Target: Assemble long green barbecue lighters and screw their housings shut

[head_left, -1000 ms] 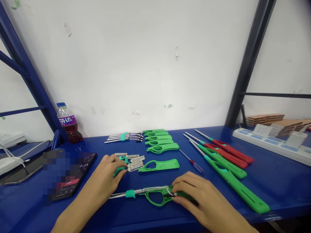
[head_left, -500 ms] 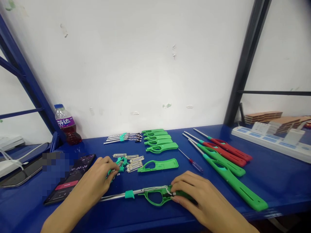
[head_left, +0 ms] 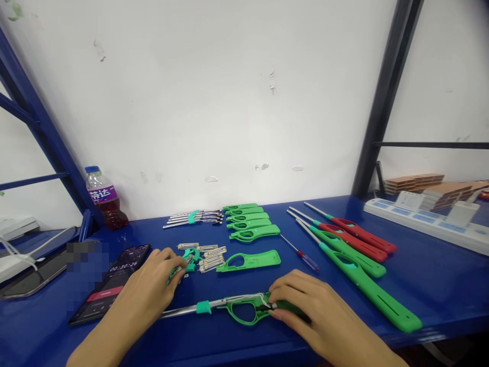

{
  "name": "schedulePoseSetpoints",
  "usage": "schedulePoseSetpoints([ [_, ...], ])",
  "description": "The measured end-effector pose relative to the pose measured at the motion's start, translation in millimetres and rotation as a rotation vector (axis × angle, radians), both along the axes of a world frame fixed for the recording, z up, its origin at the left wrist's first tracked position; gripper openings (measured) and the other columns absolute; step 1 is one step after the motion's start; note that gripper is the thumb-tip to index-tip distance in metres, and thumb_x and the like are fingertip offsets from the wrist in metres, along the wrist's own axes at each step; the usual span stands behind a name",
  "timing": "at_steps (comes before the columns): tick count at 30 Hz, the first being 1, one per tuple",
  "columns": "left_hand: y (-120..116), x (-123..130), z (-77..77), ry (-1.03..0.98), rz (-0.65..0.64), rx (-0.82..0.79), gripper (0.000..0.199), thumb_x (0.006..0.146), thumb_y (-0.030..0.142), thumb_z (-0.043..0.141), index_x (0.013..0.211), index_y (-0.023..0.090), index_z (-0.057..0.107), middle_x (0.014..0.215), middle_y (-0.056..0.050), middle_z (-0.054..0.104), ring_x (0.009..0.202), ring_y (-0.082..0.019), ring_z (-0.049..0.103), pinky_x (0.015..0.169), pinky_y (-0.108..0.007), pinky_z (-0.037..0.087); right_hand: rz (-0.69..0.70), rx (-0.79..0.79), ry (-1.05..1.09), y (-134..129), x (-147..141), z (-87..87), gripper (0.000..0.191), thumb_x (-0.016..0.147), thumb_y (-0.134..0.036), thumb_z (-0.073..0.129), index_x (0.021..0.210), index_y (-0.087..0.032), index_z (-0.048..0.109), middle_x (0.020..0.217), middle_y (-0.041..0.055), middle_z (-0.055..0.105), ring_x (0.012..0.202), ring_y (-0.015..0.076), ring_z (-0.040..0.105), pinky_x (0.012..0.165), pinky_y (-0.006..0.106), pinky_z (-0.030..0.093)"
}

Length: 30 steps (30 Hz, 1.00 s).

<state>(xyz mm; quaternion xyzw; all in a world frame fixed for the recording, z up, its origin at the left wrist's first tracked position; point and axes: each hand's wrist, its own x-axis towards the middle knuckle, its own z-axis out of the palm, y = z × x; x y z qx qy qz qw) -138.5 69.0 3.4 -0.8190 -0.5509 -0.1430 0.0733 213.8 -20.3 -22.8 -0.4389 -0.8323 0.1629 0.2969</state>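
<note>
My right hand (head_left: pixel 305 303) is closed round the handle end of a green half shell (head_left: pixel 244 322) lying near the table's front edge. A metal tube (head_left: pixel 183 310) with a teal collar (head_left: pixel 204 307) extends left from that shell, and white wires run along its top. My left hand (head_left: pixel 158 275) reaches into a small pile of teal parts (head_left: pixel 193 257), thumb and fingertips pinched together; what is between them is too small to name. Beside the pile lie clear plastic pieces (head_left: pixel 212 260). Another green half shell (head_left: pixel 254 260) rests behind the one in my right hand.
Green shells (head_left: pixel 249 223) and metal tubes (head_left: pixel 190 219) lie at the back. A screwdriver (head_left: pixel 306 260), green lighters (head_left: pixel 376 290) and red lighters (head_left: pixel 362 233) are to the right, before a power strip (head_left: pixel 424 221). On the left are a phone (head_left: pixel 110 285) and a bottle (head_left: pixel 104 196).
</note>
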Motion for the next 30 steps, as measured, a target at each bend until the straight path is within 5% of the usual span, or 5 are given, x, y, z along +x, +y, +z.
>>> schedulePoseSetpoints([
  [10, -1, 9, -1.4, 0.029, 0.143, 0.005, 0.031, 0.097, 0.03, 0.048, 0.098, 0.024, 0.078, 0.097, -0.01, 0.077, 0.096, -0.03, 0.07, 0.067, -0.032, 0.05, 0.003, -0.007, -0.001, 0, 0, -1.0, 0.009, 0.11, -0.032, 0.059, 0.109, -0.029, 0.068, 0.115, -0.0009, 0.071, 0.108, 0.0198, 0.065, 0.096, 0.034, 0.051],
  [30, -13, 14, -1.7, 0.044, 0.099, 0.077, 0.043, 0.103, 0.024, 0.034, 0.11, 0.02, 0.076, 0.104, -0.013, 0.071, 0.097, -0.032, 0.065, 0.072, -0.037, 0.051, 0.008, -0.029, 0.005, 1, 1, -0.1, 0.01, 0.11, -0.031, 0.058, 0.109, -0.03, 0.068, 0.116, -0.003, 0.071, 0.111, 0.0182, 0.064, 0.098, 0.031, 0.049],
])
